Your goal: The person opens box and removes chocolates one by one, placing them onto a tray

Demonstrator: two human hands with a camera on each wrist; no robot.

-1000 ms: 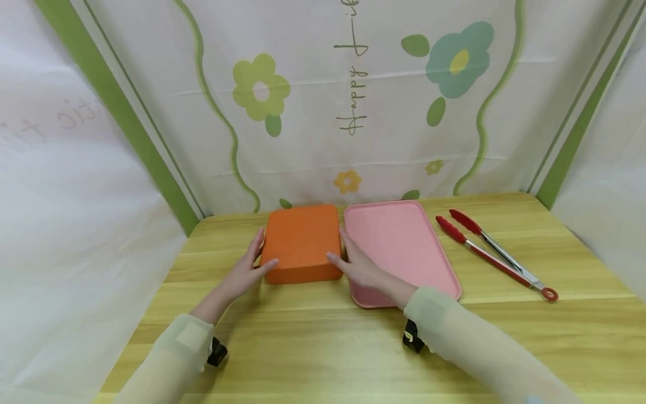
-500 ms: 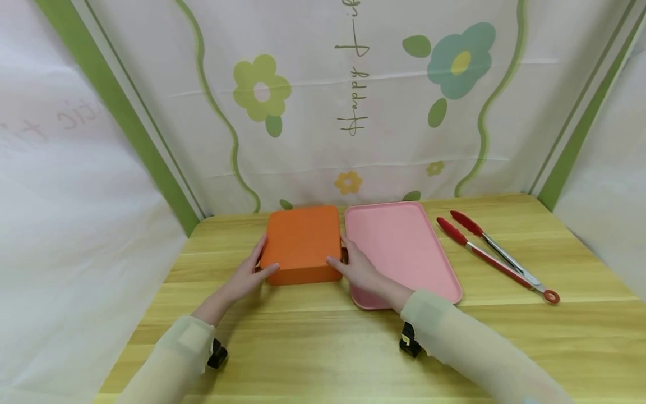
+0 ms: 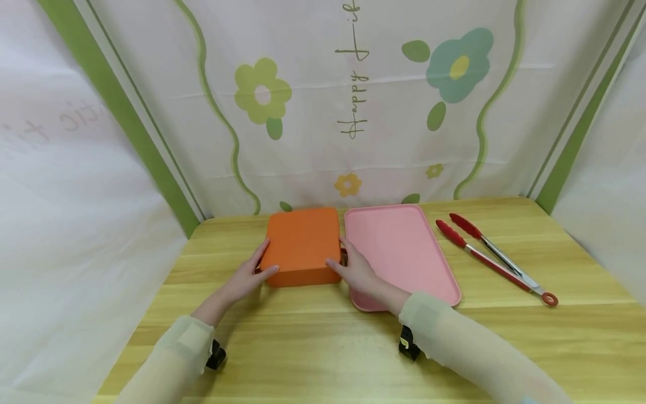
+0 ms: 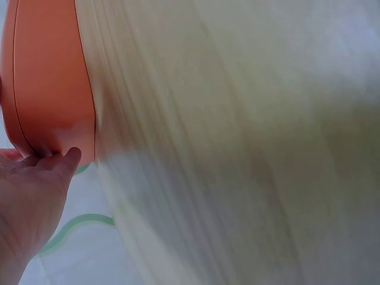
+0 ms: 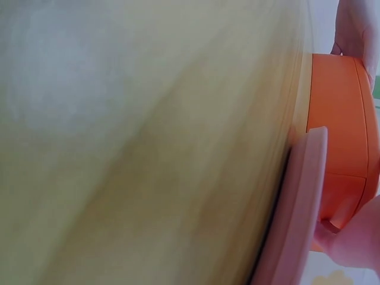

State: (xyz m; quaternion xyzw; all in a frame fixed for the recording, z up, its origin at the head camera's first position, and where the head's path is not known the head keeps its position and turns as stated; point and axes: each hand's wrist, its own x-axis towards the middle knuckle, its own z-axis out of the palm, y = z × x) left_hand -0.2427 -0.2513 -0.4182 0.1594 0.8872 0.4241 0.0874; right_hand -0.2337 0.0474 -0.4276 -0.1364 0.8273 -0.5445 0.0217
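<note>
An orange box (image 3: pixel 303 238) with rounded corners and a smooth flat top sits on the wooden table. My left hand (image 3: pixel 244 279) grips its left side, the thumb on the front corner and the fingers along the side. On the opposite side my right hand (image 3: pixel 359 272) holds the box likewise, its thumb near the front right corner. The left wrist view shows seams along the box's side (image 4: pixel 50 71) and the left thumb against its end. In the right wrist view, the right fingers are partly hidden behind the pink tray's rim (image 5: pixel 306 196).
A pink rectangular tray (image 3: pixel 393 241) lies close to the box's right side, under my right wrist. Farther right are red-and-silver tongs (image 3: pixel 497 261), spread apart. A white floral curtain (image 3: pixel 313 112) hangs behind the table, with white side panels left and right.
Fingertips of both hands have slid slightly down the box's sides toward me. The right wrist has shifted a little left. Box, tray and tongs stay in place.
</note>
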